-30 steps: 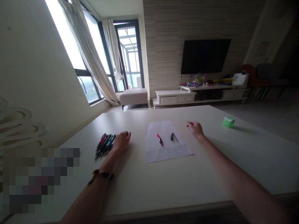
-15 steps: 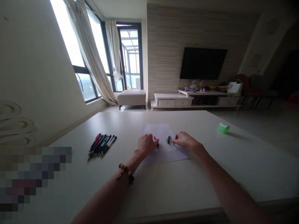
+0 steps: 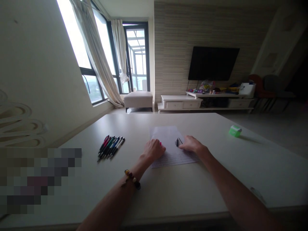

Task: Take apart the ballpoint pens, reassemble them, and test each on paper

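Left hand (image 3: 154, 150) curled over red pen (image 3: 160, 143) on paper sheet (image 3: 164, 133), can't tell if gripping; right hand (image 3: 191, 144) loose, holding nothing, just beside black pen (image 3: 177, 142); both pens likely light, stiff, slick, best taken mid-barrel

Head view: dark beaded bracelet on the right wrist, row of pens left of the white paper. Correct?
No: the head view shows the dark beaded bracelet on the left wrist. The row of pens does lie left of the white paper.
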The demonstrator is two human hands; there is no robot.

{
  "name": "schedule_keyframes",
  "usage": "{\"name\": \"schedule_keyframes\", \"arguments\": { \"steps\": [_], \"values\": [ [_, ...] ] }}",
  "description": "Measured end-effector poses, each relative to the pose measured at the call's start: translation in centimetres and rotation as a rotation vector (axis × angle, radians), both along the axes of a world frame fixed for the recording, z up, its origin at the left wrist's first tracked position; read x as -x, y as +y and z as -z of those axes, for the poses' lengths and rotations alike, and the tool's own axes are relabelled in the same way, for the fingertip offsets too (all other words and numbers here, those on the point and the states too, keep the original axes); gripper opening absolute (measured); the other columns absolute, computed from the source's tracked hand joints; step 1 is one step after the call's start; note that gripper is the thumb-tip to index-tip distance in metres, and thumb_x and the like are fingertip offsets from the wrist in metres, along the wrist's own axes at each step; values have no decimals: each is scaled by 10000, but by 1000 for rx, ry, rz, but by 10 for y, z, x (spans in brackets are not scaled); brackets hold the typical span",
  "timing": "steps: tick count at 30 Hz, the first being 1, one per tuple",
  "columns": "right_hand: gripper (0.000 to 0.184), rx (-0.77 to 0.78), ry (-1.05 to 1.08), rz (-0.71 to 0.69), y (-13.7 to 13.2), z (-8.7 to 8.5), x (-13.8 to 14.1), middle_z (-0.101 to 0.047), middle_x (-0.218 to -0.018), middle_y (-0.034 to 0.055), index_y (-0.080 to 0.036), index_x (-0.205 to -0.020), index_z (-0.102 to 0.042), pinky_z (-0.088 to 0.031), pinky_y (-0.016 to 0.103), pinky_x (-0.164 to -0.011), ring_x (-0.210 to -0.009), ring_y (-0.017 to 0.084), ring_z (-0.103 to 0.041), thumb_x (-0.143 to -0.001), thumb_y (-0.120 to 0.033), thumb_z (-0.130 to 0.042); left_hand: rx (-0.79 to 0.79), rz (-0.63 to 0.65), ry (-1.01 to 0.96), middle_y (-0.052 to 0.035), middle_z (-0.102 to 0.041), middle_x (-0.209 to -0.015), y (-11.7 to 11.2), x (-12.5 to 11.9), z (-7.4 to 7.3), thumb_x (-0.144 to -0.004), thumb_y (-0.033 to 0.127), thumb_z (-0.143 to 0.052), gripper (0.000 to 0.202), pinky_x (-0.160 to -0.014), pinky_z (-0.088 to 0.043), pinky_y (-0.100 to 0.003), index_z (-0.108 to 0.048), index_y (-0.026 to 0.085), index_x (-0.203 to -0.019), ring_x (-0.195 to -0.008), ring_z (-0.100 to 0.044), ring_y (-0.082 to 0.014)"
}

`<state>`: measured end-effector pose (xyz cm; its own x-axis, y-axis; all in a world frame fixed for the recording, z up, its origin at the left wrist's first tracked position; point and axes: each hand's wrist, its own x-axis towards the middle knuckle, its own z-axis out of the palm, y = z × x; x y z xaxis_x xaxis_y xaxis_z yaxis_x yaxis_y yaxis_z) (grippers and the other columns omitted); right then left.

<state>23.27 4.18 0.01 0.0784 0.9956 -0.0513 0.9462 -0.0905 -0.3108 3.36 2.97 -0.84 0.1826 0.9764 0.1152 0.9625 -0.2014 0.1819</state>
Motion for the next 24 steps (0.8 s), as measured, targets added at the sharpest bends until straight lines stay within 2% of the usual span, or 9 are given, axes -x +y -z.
{"name": "schedule_keyframes", "arguments": {
  "steps": [2, 4, 7, 9, 11, 15, 24],
  "values": [
    [205, -48, 141, -17, 0, -4, -5, -687, -685, 111, -113, -662, -674, -427, 239, -532, -653, 211, -641, -631, -310, -627, -41, 63, -49, -159, -667, -800, -3, 3, -3, -767, 283, -473, 262, -609, -395, -282, -661, 108, -817, -719, -624, -223],
    [179, -159, 433, -43, -2, -10, -9, -669, -605, 78, -126, -632, -639, -432, 228, -479, -533, 162, -611, -673, -295, -594, -103, 166, -156, -118, -658, -759, -7, 7, -7, -781, 275, -470, 226, -586, -389, -276, -633, 126, -828, -655, -596, -195],
    [169, -394, 957, -119, -9, -23, -8, -687, -660, 80, -128, -721, -620, -461, 218, -447, -501, 133, -604, -708, -295, -598, -175, 329, -345, -59, -642, -724, -14, 9, -12, -825, 288, -453, 194, -574, -395, -258, -590, 154, -854, -601, -553, -150],
    [205, -484, 1139, -177, -16, -30, -2, -696, -704, 87, -127, -762, -617, -474, 215, -443, -527, 135, -619, -715, -327, -623, -202, 403, -429, -41, -636, -721, -18, 7, -14, -841, 291, -452, 174, -580, -405, -249, -571, 164, -857, -596, -541, -133],
    [225, -513, 1195, -218, -22, -34, 7, -694, -703, 84, -125, -768, -614, -467, 207, -420, -525, 135, -619, -714, -342, -642, -222, 445, -476, -33, -634, -723, -21, 4, -15, -850, 289, -453, 160, -586, -415, -245, -559, 169, -850, -599, -540, -125],
    [220, -495, 1162, -293, -30, -34, 18, -683, -684, 73, -121, -765, -620, -449, 200, -390, -500, 125, -600, -718, -334, -650, -233, 448, -513, -25, -632, -721, -24, -1, -15, -847, 285, -468, 141, -607, -434, -246, -551, 173, -828, -614, -551, -122],
    [279, -422, 1060, -399, -28, -28, 17, -647, -623, 38, -121, -770, -653, -442, 210, -395, -488, 115, -565, -695, -388, -689, -252, 467, -557, -20, -636, -742, -24, 1, -16, -862, 257, -450, 122, -613, -438, -245, -538, 172, -858, -629, -553, -118]
  ]
}}
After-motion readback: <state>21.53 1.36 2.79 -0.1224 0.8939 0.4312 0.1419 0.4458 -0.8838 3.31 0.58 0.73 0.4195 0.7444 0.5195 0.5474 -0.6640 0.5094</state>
